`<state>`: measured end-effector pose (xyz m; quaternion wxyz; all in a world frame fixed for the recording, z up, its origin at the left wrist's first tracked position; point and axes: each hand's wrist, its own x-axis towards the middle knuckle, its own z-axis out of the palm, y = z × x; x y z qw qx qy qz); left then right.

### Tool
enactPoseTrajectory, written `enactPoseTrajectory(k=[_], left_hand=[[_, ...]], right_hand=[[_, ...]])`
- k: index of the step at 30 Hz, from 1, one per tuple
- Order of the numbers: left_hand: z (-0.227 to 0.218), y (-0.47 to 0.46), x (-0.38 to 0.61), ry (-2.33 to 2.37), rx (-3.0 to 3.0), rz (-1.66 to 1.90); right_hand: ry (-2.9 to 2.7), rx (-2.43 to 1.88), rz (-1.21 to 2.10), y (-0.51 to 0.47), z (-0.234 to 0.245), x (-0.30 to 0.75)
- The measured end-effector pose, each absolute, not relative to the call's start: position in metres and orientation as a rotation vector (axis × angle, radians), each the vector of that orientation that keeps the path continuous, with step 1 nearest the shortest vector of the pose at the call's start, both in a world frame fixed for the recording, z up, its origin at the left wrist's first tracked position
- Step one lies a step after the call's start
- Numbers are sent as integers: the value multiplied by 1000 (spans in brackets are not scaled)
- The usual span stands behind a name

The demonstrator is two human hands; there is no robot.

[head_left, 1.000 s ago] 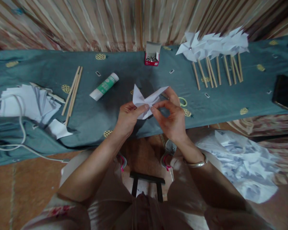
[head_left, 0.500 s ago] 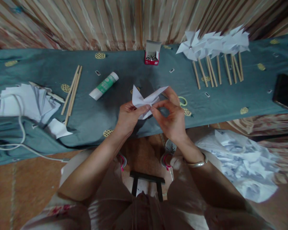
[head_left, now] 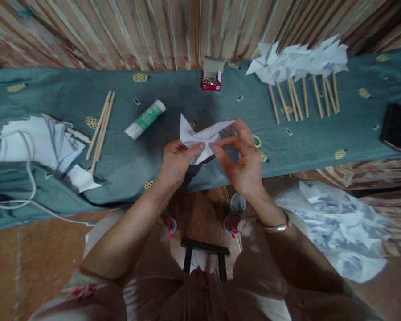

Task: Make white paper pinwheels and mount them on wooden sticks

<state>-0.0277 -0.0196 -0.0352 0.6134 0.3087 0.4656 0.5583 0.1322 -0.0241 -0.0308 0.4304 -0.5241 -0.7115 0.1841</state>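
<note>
A white paper pinwheel, its blades folded toward the middle, is held up between both hands over the table's front edge. My left hand pinches it from the left, thumb pressed near its centre. From the right, my right hand has thumb and forefinger drawn together at a fold beside the centre, other fingers behind the paper. Whether a small piece is between those fingertips I cannot make out. Beyond the hands stands an open red box of shiny metal pins. A green and white glue stick lies to the left.
Several pinwheels on sticks lie at the back right. Loose wooden sticks and stacked paper sheets are at left, with a white cable across. A dark phone lies far right; a bag of paper pinwheels stands below.
My left hand and the pinwheel's left side have shifted slightly left. My right hand has moved a little right, its fingertips sliding away from the pinwheel's centre.
</note>
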Motion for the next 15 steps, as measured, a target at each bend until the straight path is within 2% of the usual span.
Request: enactPoseTrajectory(k=[6, 11, 15], left_hand=[[-29, -11, -41, 1125, 630, 1365], [-29, -8, -49, 1112, 642, 1415], [-29, -8, -49, 1110, 611, 1420]], right_hand=[[-1676, -1419, 472, -12, -24, 157], [-1911, -1538, 543, -17, -25, 158], [-2071, -1471, 407, -19, -34, 153]])
